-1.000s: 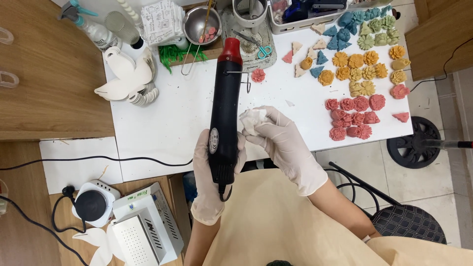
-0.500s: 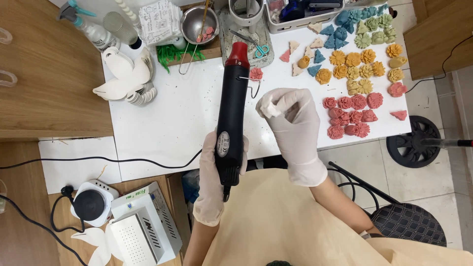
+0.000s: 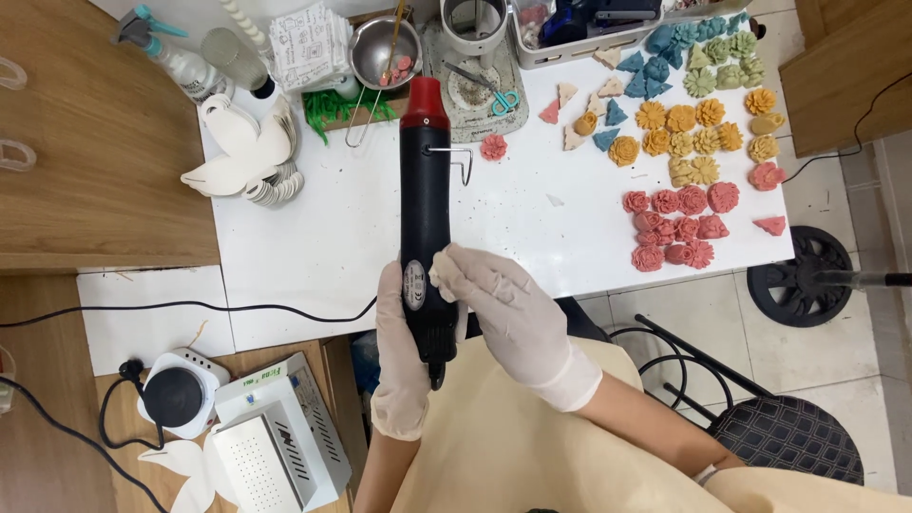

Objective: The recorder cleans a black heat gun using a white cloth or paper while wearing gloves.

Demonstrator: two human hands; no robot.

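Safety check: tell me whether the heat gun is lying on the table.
No, the left hand holds the heat gun above the table.

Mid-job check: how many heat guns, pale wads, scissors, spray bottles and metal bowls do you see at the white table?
Heat gun: 1
Pale wad: 1
Scissors: 1
Spray bottle: 1
Metal bowl: 1
Total: 5

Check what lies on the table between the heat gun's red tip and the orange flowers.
In the head view, one pink flower lies beside the heat gun, then small wedges before the orange flowers.
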